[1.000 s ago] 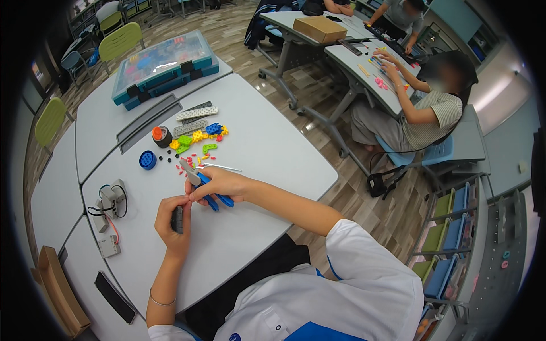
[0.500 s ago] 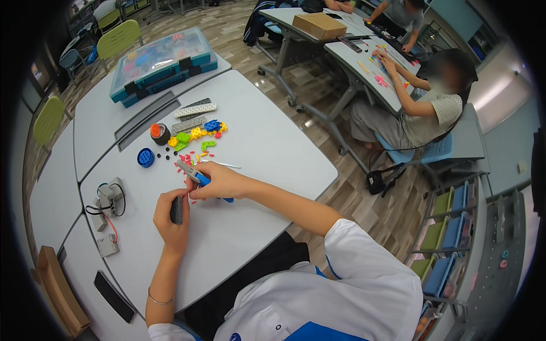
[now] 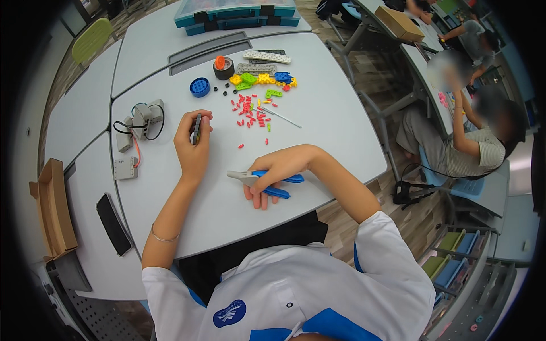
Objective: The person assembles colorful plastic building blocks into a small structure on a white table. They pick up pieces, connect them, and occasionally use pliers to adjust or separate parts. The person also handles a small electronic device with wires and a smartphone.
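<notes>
On the white surface (image 3: 335,108), near the edge closest to the body, taking that edge as six o'clock: gripping blue-handled pliers (image 3: 245,177) in the right hand (image 3: 281,166), thumb and fingers around the handles, both handles spread apart. Long axis of the pliers roughly from nine to three o'clock, grey nose toward nine, handles trailing toward three and four. At about eleven o'clock from that nose, well apart from it, holding a dark grey piece (image 3: 197,129) in the closed left hand (image 3: 189,146), long axis close to twelve and six, so nearly crosswise to the pliers. Cannot tell of anything smaller pinched at those fingertips. At two o'clock from the left hand and eleven from the right: a loose scatter of small red pegs (image 3: 247,107), too mixed in direction for any shared axis. Nearer to the main scatter: the left hand, by its fingertips; just beside the back of the right hand, only a stray peg. At three o'clock from the scatter, a thin pale rod (image 3: 282,117), pointing from ten to four. Farther off, at twelve from the left hand, a blue wheel hub (image 3: 199,87); at ten, grey modules (image 3: 142,115) with cables.
</notes>
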{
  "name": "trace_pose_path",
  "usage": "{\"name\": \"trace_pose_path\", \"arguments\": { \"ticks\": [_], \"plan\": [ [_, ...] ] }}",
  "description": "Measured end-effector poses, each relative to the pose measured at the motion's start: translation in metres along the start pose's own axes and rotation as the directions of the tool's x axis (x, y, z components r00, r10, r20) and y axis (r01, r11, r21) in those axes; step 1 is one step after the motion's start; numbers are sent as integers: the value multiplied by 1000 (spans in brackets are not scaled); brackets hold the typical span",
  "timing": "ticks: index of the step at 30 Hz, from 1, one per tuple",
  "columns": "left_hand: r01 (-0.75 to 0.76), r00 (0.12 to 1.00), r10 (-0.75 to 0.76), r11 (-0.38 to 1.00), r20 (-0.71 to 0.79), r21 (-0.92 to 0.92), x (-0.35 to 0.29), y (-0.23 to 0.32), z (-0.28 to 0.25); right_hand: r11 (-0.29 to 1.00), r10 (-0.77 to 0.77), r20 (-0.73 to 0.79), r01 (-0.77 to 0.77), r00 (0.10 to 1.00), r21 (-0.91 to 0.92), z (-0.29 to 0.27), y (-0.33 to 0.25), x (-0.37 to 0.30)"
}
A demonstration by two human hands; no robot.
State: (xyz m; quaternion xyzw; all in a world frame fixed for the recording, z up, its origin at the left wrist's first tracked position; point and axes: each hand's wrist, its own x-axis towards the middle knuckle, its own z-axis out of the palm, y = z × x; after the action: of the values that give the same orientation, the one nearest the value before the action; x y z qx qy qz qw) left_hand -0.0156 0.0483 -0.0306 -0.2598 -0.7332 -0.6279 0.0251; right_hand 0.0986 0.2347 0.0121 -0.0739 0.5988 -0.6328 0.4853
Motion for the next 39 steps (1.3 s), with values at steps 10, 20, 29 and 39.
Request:
{"name": "trace_pose_path", "arguments": {
  "ticks": [10,20,29,39],
  "plan": [
    [137,987,-151,968,-54,-210,-3,-11,0,867,-218,-565,423,796,262,-25,12,23],
    [181,982,-190,878,25,-443,-3,3,11,879,-240,-605,434,759,197,-30,8,13],
    [386,922,-324,822,213,-418,2,-15,-6,928,-249,-530,357,810,109,-16,-6,9],
    [498,854,-343,756,392,-425,6,-17,-12,968,-165,-468,233,868,92,-1,-13,11]
  ]
}}
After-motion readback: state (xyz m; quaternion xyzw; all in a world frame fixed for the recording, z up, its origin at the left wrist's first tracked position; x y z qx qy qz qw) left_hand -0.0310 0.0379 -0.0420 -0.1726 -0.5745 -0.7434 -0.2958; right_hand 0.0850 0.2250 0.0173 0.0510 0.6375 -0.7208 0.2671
